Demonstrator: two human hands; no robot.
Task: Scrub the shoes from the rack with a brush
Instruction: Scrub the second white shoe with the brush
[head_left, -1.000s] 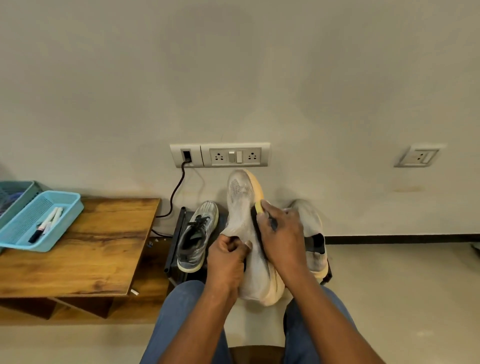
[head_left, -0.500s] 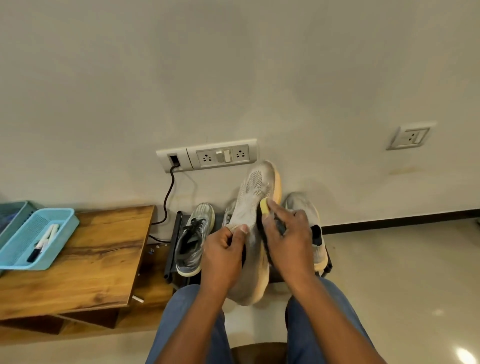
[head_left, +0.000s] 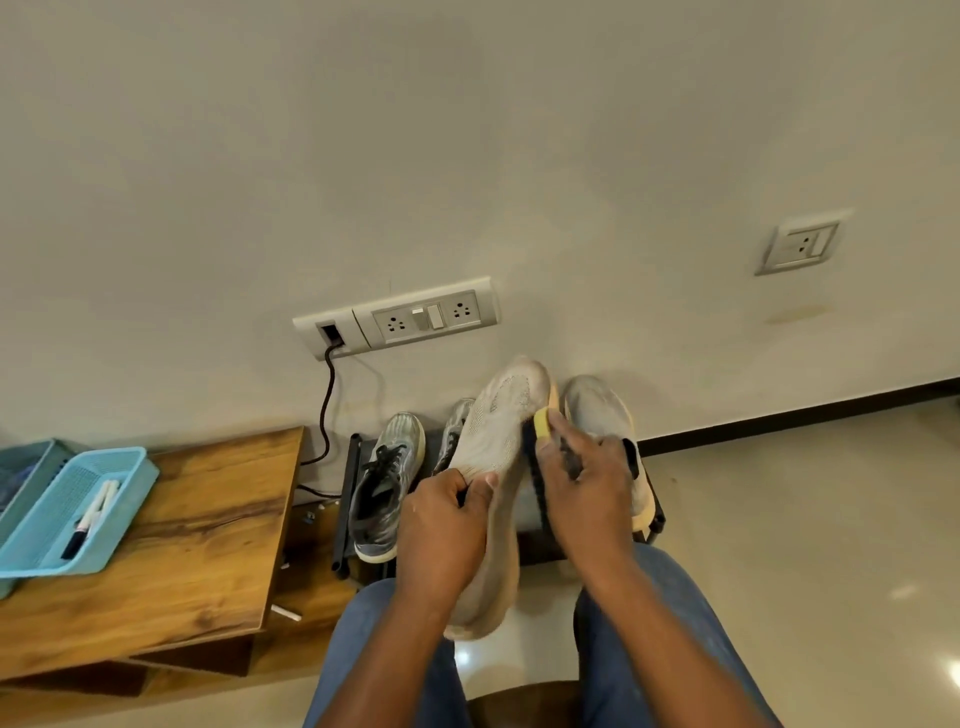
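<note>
A dirty white knit shoe (head_left: 498, 431) with a pale orange sole stands toe-up in front of me, above my knees. My left hand (head_left: 441, 525) grips it at the collar. My right hand (head_left: 584, 493) holds a brush (head_left: 535, 457) with a yellow end and dark bristles, pressed against the shoe's right side. Behind them a black shoe rack (head_left: 345, 499) stands by the wall. On it lie a grey laced sneaker (head_left: 382, 488), a second grey sneaker (head_left: 454, 431) mostly hidden, and the matching white shoe (head_left: 597, 410).
A wooden table (head_left: 182, 545) stands at the left with light blue baskets (head_left: 124, 493) holding markers. A black cable (head_left: 327, 405) runs down from the wall socket panel (head_left: 395, 317). Glossy floor tiles (head_left: 805, 519) spread to the right. My jeans-clad knees are below.
The shoe has tilted from upright to leaning right at the toe. The brush hand stays against its right side, shifting slightly along it. The view has swung a little to the right.
</note>
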